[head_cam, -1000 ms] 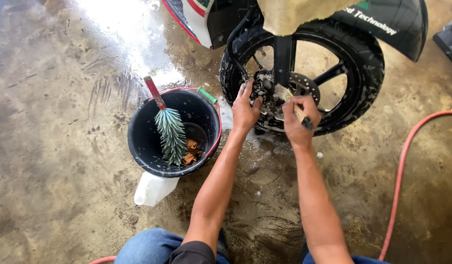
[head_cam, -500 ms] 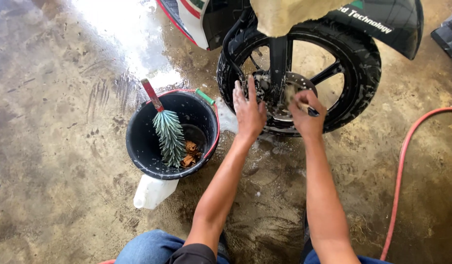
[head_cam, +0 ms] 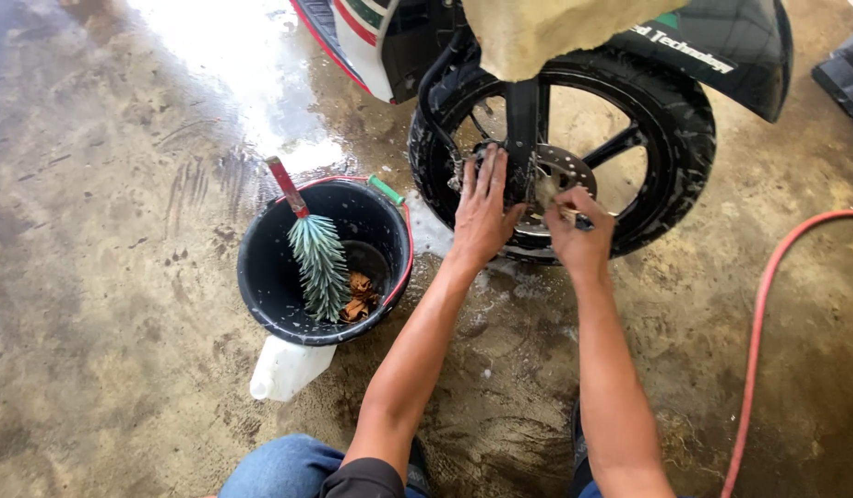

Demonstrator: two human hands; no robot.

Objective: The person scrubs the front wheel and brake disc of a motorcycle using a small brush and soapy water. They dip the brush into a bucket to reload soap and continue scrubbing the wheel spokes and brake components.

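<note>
A black motorcycle front wheel (head_cam: 671, 120) with black spokes and a metal brake disc (head_cam: 566, 171) stands on wet concrete. My left hand (head_cam: 482, 210) lies flat, fingers spread, against the wheel's left side near the fork leg (head_cam: 523, 120). My right hand (head_cam: 578, 231) is closed around a small brush with a dark handle, its tip against the brake disc. To the left of my left arm stands a black bucket (head_cam: 260, 277) holding a green bristle brush (head_cam: 317, 263) with a red handle and a brown sponge.
A white plastic jug (head_cam: 283, 369) lies against the bucket's near side. A red hose (head_cam: 768, 304) curves along the floor on the right. A tan cloth (head_cam: 546, 32) hangs over the black fender (head_cam: 721, 46). My knees in blue jeans show at the bottom edge.
My left hand has slid up from the wheel's lower rim and flattened against it. My right hand has stayed at the brake disc with the small brush. The view has shifted slightly.
</note>
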